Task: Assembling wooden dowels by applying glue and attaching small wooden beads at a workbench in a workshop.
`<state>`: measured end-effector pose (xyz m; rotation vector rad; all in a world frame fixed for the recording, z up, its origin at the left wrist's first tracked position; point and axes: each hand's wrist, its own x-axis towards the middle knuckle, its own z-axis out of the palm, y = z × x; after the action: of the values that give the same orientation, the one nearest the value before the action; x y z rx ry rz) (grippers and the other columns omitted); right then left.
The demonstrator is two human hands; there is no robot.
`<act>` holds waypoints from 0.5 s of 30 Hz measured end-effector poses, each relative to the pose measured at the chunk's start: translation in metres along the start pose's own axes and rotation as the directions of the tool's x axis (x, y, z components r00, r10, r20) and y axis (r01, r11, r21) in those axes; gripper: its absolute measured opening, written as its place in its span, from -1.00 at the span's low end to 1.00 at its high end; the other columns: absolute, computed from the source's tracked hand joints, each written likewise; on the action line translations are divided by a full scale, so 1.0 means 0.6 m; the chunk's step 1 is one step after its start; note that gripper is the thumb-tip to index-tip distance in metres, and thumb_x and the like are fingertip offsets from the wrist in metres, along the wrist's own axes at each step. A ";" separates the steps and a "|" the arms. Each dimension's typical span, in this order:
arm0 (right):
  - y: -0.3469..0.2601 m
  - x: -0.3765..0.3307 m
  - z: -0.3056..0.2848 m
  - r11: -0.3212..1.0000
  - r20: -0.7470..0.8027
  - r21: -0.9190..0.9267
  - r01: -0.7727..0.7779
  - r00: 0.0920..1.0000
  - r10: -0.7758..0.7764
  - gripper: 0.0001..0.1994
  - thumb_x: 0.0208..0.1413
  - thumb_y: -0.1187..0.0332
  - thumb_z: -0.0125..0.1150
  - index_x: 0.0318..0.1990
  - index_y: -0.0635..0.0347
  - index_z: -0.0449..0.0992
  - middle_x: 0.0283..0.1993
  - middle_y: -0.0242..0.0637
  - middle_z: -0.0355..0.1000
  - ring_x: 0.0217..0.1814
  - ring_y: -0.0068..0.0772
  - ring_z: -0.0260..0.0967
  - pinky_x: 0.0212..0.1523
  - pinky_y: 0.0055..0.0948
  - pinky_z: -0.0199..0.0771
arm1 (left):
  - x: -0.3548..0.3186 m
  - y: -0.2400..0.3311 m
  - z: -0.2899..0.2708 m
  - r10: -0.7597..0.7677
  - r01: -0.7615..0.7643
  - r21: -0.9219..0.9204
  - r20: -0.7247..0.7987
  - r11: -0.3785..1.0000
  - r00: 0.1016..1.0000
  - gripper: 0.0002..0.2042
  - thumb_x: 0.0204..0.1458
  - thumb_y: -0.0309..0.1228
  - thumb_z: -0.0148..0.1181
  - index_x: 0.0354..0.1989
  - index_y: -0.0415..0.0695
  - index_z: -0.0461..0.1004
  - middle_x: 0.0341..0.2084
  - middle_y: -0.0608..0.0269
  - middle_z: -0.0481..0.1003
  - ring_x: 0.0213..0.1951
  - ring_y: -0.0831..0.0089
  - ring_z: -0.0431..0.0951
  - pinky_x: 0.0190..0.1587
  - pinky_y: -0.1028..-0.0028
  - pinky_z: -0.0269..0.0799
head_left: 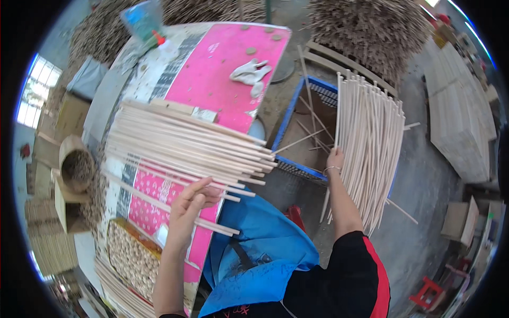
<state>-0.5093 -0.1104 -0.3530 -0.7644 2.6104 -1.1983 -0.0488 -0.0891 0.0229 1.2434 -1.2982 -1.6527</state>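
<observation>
Pale wooden rods (185, 140) lie side by side across the table, their ends jutting past its right edge. Over the near rods is my left hand (193, 204), its fingers partly stretched and touching them, with the thumb beside the index finger. A few rods (217, 227) lie apart from the rest, passing beneath that hand. To the right, my right hand (335, 160) is closed at the left edge of a big stack of rods (371, 143) lying across a blue plastic crate (294, 114). Its fingers close around a rod there, though the fingertips are partly hidden.
A white glove (249, 73) lies on the pink-covered table (212, 58). Nearer is a box of round wooden pieces (130, 254). Large rod piles (366, 32) stand at the back, stacked pale bundles (461, 116) at right, and a red stool (427, 292) at lower right.
</observation>
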 end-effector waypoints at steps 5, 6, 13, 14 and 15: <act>0.002 0.057 -0.007 0.950 0.072 -0.252 0.186 0.982 -0.174 -0.50 0.06 0.47 0.15 0.22 0.24 0.43 0.06 0.20 0.45 0.09 0.19 0.43 0.16 -0.05 0.39 | -0.097 -0.019 -0.066 -0.002 -0.026 -0.090 -0.303 0.996 0.953 -0.59 0.30 -0.29 0.06 0.24 -0.23 0.38 -0.12 0.19 0.55 -0.08 0.41 0.55 0.06 0.38 0.46; -0.015 0.046 -0.012 0.884 0.038 -0.280 0.373 0.925 -0.378 -0.51 0.05 0.48 0.19 0.21 0.24 0.45 0.06 0.15 0.47 0.10 0.10 0.45 0.16 -0.10 0.41 | -0.119 -0.022 -0.073 0.007 -0.052 -0.116 -0.363 0.992 0.932 -0.59 0.30 -0.30 0.05 0.25 -0.23 0.38 -0.11 0.19 0.54 -0.09 0.41 0.55 0.06 0.39 0.46; -0.513 -0.281 -0.156 0.644 0.430 0.746 0.171 0.613 -0.662 -0.84 0.24 0.52 0.16 -0.07 0.32 0.54 -0.12 -0.28 0.51 -0.14 -0.51 0.47 -0.13 -0.53 0.48 | -0.281 -0.083 -0.107 0.001 -0.165 -0.168 -0.697 0.972 0.717 -0.66 0.35 -0.41 -0.06 0.23 -0.22 0.38 -0.12 0.22 0.54 -0.08 0.49 0.52 0.06 0.42 0.43; -0.538 -0.328 -0.156 0.571 0.441 0.791 0.221 0.440 -0.782 -0.85 0.23 0.52 0.16 -0.09 0.32 0.56 -0.20 -0.28 0.51 -0.24 -0.47 0.48 -0.21 -0.49 0.49 | -0.284 -0.091 -0.111 0.019 -0.171 -0.145 -0.707 0.975 0.707 -0.67 0.35 -0.42 -0.06 0.22 -0.22 0.40 -0.12 0.22 0.54 -0.08 0.50 0.52 0.06 0.43 0.44; -0.558 -0.367 -0.152 0.518 0.455 0.778 0.355 0.250 -0.855 -0.84 0.19 0.52 0.18 -0.10 0.31 0.57 -0.26 -0.23 0.50 -0.28 -0.34 0.49 -0.22 -0.46 0.49 | -0.292 -0.100 -0.114 0.024 -0.166 -0.125 -0.725 0.978 0.688 -0.67 0.34 -0.42 -0.05 0.21 -0.22 0.40 -0.13 0.23 0.54 -0.08 0.50 0.52 0.05 0.44 0.44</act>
<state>-0.2261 -0.1193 -0.0554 -1.8157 1.0174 -1.1667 0.0725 0.0658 0.0087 1.4673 -0.6755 -0.9825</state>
